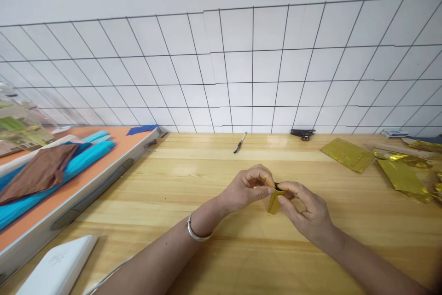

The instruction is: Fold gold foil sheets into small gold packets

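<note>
Between my two hands stands a small folded gold paper box (273,204), narrow and upright over the wooden table, with a dark opening at its top. My left hand (250,186) pinches the top left edge between thumb and fingers; a silver bangle is on that wrist. On the other side, my right hand (304,207) grips the top right edge with thumb and forefinger. The fingertips hide part of the rim. Whether the bottom of the box touches the table I cannot tell.
A pen (240,142) and a black clip (303,134) lie near the tiled wall. Gold sheets (348,154) and crumpled gold scraps (404,180) are at the right. On the left are an orange board (93,161) with rolled coloured material (79,159), and a white device (58,265).
</note>
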The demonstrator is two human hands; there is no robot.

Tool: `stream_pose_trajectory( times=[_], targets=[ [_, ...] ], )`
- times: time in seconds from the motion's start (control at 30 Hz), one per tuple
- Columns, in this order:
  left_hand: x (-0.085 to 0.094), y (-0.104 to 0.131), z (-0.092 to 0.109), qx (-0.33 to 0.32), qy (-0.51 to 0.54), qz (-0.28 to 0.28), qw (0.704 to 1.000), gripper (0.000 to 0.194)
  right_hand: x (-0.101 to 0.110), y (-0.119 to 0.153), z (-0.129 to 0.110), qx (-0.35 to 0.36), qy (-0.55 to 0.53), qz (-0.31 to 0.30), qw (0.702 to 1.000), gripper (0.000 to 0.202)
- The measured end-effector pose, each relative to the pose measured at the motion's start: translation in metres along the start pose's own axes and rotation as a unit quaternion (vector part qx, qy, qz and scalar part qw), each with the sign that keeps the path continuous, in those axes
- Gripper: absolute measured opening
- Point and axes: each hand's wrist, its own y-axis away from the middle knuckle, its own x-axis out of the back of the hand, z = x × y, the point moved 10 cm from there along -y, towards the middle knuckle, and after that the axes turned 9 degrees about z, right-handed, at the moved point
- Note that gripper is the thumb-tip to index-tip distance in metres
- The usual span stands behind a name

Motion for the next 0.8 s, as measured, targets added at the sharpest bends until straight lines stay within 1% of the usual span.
stream_pose_trajectory(
  times=[0.13, 0.33, 0.5, 0.57, 0.67, 0.8],
  targets=[
    [0.0, 0.0, 0.0, -0.006, -0.007, 0.008, 1.0, 0.012, -0.001, 0.001, 0.004, -0.006, -0.002, -0.003, 1.0, 0.029],
    [-0.001, 0.0, 0.003, -0.014, -0.009, 0.01, 1.0, 0.011, -0.002, 0.001, 0.002, -0.006, 0.0, -0.005, 1.0, 0.028],
    [-0.002, -0.001, 0.005, -0.008, 0.002, 0.009, 1.0, 0.012, -0.001, 0.0, 0.002, -0.004, 0.008, -0.006, 1.0, 0.028],
    [-0.003, -0.001, 0.003, 0.002, 0.024, 0.005, 1.0, 0.013, -0.002, 0.0, 0.004, -0.01, 0.01, -0.01, 1.0, 0.028],
    [-0.006, 0.0, -0.005, 0.035, 0.071, -0.003, 0.997, 0.017, -0.003, 0.002, 0.008, -0.024, 0.007, -0.015, 1.0, 0.027],
    [-0.006, 0.001, -0.011, 0.056, 0.088, 0.006, 0.995, 0.022, -0.004, 0.005, 0.016, -0.067, 0.008, -0.015, 0.998, 0.032]
  ],
)
